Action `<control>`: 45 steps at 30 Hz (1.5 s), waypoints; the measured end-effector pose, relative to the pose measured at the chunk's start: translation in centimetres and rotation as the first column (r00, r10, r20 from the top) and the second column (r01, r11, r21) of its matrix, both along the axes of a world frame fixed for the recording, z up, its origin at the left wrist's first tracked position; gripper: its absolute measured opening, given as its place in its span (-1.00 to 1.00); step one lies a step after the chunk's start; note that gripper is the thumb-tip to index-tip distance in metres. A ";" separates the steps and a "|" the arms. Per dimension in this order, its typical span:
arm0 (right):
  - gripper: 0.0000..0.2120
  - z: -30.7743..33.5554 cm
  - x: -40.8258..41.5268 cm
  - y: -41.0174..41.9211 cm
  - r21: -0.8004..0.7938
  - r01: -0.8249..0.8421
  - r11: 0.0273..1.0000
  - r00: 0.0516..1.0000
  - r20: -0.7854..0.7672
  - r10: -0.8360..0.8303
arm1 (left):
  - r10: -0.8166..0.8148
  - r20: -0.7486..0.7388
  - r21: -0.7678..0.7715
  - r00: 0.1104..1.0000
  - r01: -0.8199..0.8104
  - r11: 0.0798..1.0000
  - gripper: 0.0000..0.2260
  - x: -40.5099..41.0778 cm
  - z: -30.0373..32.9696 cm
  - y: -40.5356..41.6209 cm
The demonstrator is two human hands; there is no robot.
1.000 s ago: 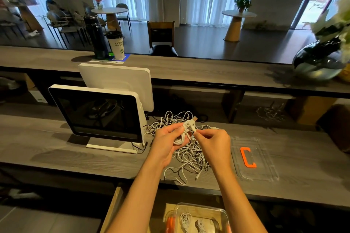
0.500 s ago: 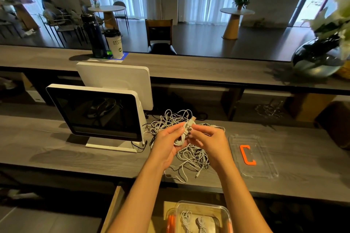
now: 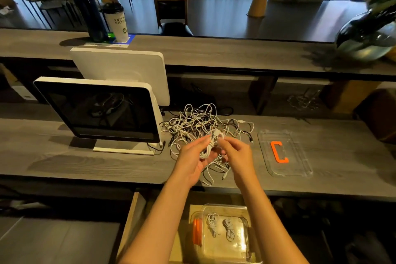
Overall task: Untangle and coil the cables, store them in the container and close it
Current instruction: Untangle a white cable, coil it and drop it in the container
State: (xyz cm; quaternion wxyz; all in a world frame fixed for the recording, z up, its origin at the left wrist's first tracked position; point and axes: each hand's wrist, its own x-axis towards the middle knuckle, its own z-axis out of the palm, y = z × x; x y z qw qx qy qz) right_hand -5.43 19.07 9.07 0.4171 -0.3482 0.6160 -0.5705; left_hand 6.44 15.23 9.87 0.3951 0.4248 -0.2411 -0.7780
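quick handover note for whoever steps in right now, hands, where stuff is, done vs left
Left hand holds a part-wound white cable coil; right hand pinches its loose end.
Tangled cable pile lies on the counter beside the monitor.
Clear lid with orange handle lies on the counter to the right.
Open container below the counter edge holds two coiled cables.
Left: finish this coil, untangle the pile, store everything, close the lid.

One tangled cable pile [image 3: 199,126]; one coiled cable bundle [image 3: 211,146] held in two hands; two coiled cables [image 3: 221,227] in one clear container [image 3: 246,248]; one clear lid [image 3: 300,156]; two screens [image 3: 120,88]; one paper cup [image 3: 116,22]; one dark bottle [image 3: 89,13].
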 end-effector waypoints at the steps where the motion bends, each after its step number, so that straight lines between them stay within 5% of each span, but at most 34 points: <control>1: -0.85 -0.4 -0.1 0.2 0.024 -0.024 0.999 1.000 -0.006 0.024 | -0.008 0.022 0.014 1.000 0.008 1.000 -0.88 0.0 -0.6 0.1; 16: -0.88 -13.1 -2.6 7.3 0.440 0.154 0.885 0.925 0.250 -0.285 | -0.215 0.424 0.164 0.880 0.159 0.974 -0.84 -4.4 -14.5 6.6; 25: -0.80 -21.1 -4.8 12.5 0.597 0.026 0.801 0.893 0.346 -0.288 | -0.288 0.452 0.342 0.844 0.134 0.930 -0.74 -8.4 -21.1 13.1; 31: -0.71 -25.1 -5.8 13.5 0.638 -0.009 0.770 0.899 0.342 -0.274 | -0.399 0.398 0.427 0.826 0.218 0.877 -0.48 -9.8 -24.3 14.3; 38: -0.72 -25.2 -6.6 12.6 0.598 0.040 0.801 0.927 0.277 -0.253 | -0.371 0.451 0.316 0.812 0.243 0.917 -0.45 -10.4 -24.4 13.5; 45: -0.76 -19.9 -6.2 9.8 0.439 0.094 0.894 0.939 0.259 -0.226 | -0.123 0.522 0.057 0.844 0.110 0.992 -0.51 -8.2 -19.3 10.3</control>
